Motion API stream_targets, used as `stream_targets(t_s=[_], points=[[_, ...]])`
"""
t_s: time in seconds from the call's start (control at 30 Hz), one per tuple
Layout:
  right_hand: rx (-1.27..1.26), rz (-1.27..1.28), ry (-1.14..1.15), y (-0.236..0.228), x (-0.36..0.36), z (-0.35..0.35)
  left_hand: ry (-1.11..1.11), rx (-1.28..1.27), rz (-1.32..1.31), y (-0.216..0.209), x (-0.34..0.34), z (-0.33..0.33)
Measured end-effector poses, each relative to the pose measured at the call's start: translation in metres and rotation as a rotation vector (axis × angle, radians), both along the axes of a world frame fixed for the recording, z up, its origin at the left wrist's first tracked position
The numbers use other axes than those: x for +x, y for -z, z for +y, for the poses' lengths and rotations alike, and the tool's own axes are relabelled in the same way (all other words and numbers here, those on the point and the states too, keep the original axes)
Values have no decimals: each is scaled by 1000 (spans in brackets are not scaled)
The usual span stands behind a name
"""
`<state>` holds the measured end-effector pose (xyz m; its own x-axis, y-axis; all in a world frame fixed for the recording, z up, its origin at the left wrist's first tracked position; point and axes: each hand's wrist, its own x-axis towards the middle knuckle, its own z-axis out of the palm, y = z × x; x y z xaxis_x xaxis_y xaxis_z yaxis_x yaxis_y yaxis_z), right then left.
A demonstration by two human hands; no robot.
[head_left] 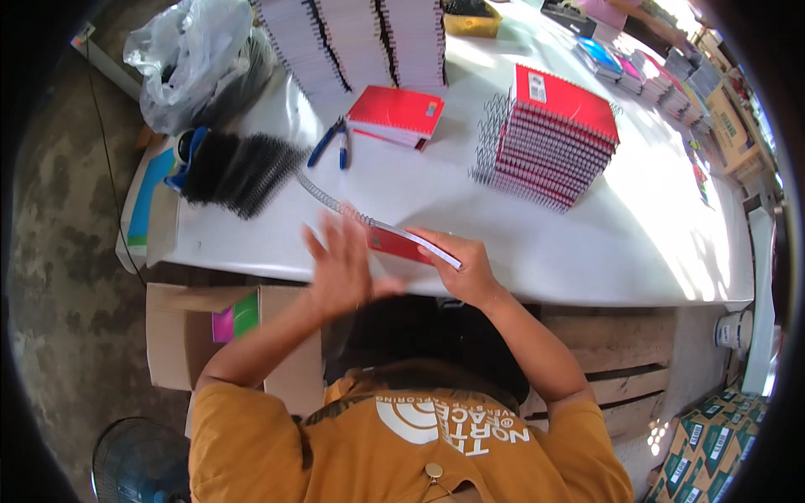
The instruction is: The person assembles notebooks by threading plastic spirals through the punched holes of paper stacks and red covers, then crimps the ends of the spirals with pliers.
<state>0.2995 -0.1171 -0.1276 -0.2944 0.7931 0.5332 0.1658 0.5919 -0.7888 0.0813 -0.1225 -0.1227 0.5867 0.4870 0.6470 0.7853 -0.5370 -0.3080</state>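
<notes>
My right hand [465, 267] grips a thin red notebook [401, 243] by its right end, holding it on edge with the page edges facing up. A wire spiral coil [323, 198] runs along the notebook's left end and sticks out well past it, toward the far left. My left hand [342, 261] is beside that end, fingers spread and smeared by motion, with nothing seen in it. Beyond it lie blue-handled pliers [325, 144] and a small stack of red notebooks [394, 116]. Loose dark spiral coils [243, 172] lie in a heap at the left.
A tall pile of red spiral notebooks [553, 138] stands to the right on the white table [470, 201]. Farther back are big stacks of bound pages [356, 42], a plastic bag [189, 63] and a yellow tub [471, 21]. An opened cardboard box [180, 335] sits below the table's front edge.
</notes>
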Motion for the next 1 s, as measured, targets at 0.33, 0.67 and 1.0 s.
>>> stream_targets(t_s=[0.33, 0.67, 1.0], points=[[24, -74, -40, -5, -12, -30, -26, 59, -177, 20, -7, 5], [116, -38, -36, -1, -17, -31, 119, 30, -275, 11, 20, 6], [46, 29, 15, 6, -18, -27, 348, -219, -133, 44, 21, -22]])
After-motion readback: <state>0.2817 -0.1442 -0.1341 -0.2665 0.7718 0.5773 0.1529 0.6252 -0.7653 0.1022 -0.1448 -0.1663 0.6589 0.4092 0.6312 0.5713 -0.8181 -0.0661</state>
